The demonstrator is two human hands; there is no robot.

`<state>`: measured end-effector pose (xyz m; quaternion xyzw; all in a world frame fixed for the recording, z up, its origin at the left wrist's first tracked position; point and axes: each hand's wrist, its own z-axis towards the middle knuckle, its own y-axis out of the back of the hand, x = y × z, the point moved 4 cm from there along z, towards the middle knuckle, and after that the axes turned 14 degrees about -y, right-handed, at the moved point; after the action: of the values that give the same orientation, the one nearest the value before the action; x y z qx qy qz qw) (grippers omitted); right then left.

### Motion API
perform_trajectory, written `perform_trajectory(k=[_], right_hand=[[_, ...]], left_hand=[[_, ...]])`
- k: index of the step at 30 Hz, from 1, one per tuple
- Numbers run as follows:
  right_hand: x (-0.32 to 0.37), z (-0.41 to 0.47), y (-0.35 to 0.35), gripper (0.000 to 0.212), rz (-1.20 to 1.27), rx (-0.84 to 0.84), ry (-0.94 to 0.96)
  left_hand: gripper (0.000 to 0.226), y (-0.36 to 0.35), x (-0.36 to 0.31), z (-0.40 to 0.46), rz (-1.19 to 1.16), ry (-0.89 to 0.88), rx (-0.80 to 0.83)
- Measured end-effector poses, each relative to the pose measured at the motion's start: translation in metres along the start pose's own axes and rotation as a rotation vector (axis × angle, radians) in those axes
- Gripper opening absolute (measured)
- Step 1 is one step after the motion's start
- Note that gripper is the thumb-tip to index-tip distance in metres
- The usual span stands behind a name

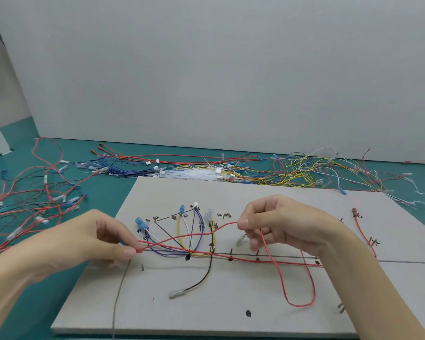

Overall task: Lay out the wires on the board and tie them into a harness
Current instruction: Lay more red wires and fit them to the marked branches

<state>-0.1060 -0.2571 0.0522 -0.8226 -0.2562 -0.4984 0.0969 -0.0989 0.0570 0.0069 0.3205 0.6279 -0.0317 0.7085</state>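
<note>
A grey board [231, 303] with hand-drawn lines and labels lies in front of me. Blue, yellow, white and black wires [193, 241] fan out on it and meet at a black dot near its middle. My left hand [88, 244] pinches a red wire [182, 239] between thumb and forefinger at the board's left edge. My right hand [280, 224] pinches the same red wire higher up, so it spans between both hands above the laid wires. Below my right hand the red wire hangs down in a long loop [299, 304] on the board. A black wire with a clear terminal [176, 294] trails toward me.
Loose red and black wires [35, 200] are scattered on the green table at the left. A tangle of blue, yellow, white and red wires [255, 170] runs along the board's far edge. A short red wire [363, 231] lies at the board's right. A grey wall stands behind.
</note>
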Motion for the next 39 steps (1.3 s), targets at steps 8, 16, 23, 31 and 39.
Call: perform_trajectory(k=[8, 16, 23, 31, 39], right_hand=[[-0.008, 0.004, -0.002, 0.010, 0.375, 0.125, -0.025], [-0.015, 0.002, 0.008, 0.016, -0.004, -0.099, -0.084], [-0.017, 0.002, 0.008, 0.013, -0.163, -0.213, -0.116], [-0.023, 0.003, 0.015, 0.005, -0.187, -0.248, -0.133], [-0.028, 0.003, 0.023, 0.005, -0.045, -0.163, -0.117]], left_hand=[[0.010, -0.012, -0.013, -0.005, 0.313, -0.017, -0.074], [0.025, -0.024, -0.016, -0.008, 0.535, -0.110, -0.097], [0.032, -0.027, -0.015, -0.010, 0.557, -0.136, -0.097], [0.026, -0.036, -0.021, -0.014, 0.683, -0.181, -0.091], [0.008, -0.059, -0.034, -0.006, 0.719, -0.274, -0.074]])
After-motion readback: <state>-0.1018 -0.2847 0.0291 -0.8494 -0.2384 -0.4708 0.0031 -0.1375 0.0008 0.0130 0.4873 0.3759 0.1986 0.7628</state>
